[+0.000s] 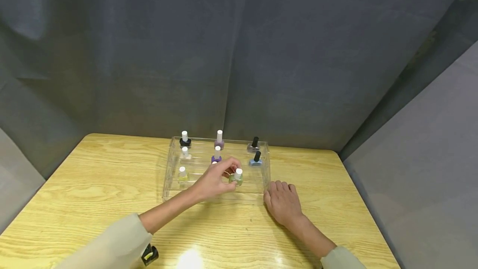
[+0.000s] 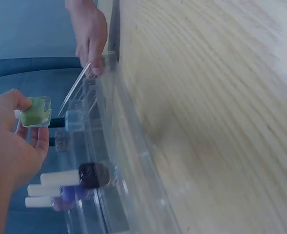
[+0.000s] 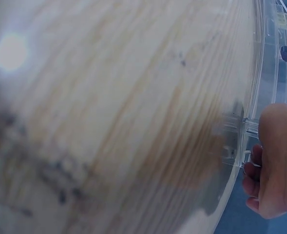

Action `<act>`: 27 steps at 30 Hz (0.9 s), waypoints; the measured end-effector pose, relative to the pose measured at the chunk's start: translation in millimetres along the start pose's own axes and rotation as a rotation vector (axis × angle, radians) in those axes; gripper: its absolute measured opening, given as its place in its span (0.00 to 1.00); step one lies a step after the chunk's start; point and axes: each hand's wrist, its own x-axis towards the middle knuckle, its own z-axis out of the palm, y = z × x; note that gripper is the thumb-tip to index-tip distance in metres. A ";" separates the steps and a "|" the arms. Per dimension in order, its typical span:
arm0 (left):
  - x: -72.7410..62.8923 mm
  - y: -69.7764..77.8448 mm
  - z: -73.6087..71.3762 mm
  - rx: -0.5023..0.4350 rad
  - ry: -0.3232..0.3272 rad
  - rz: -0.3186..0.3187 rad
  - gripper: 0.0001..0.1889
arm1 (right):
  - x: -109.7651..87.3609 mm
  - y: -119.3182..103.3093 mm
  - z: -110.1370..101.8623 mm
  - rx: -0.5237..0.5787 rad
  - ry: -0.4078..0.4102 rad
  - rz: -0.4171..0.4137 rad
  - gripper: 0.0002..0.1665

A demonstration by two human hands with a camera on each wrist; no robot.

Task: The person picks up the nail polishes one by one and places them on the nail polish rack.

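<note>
My left hand point(image 1: 213, 179) pinches a small green nail polish bottle point(image 1: 237, 177) with a white cap, holding it over the right front part of a clear tiered rack point(image 1: 267, 167). In the left wrist view the thumb and fingers grip the green bottle's opposite sides. My right hand point(image 1: 282, 202) rests on the table at the rack's right front corner, fingers loosely bent, thumb side against the clear edge. Nearest to the held bottle on the rack are a light blue bottle point(image 1: 256, 162) with a black cap and a purple one point(image 1: 216, 159). A dark bottle point(image 2: 94, 175) is mostly hidden by my left hand in the head view.
Other polish bottles stand on the rack: black point(image 1: 185, 142), lilac point(image 1: 219, 143), dark-capped point(image 1: 254, 143), whitish point(image 1: 185, 154) and yellow point(image 1: 182, 176). A small black object point(image 1: 150, 255) lies by the left sleeve. Grey curtain point(image 1: 224, 53) hangs behind the wooden table point(image 1: 93, 186).
</note>
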 end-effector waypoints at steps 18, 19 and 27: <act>24.4 -27.5 42.7 0.025 0.023 -0.012 0.21 | -1.7 1.7 3.0 -0.031 0.016 -0.005 0.18; 25.2 -28.5 44.4 0.026 0.025 -0.012 0.20 | -1.5 1.5 2.4 -0.035 0.008 -0.001 0.18; 31.9 -34.7 55.3 0.032 0.031 -0.011 0.21 | 0.3 -0.9 -2.0 -0.047 -0.049 0.015 0.18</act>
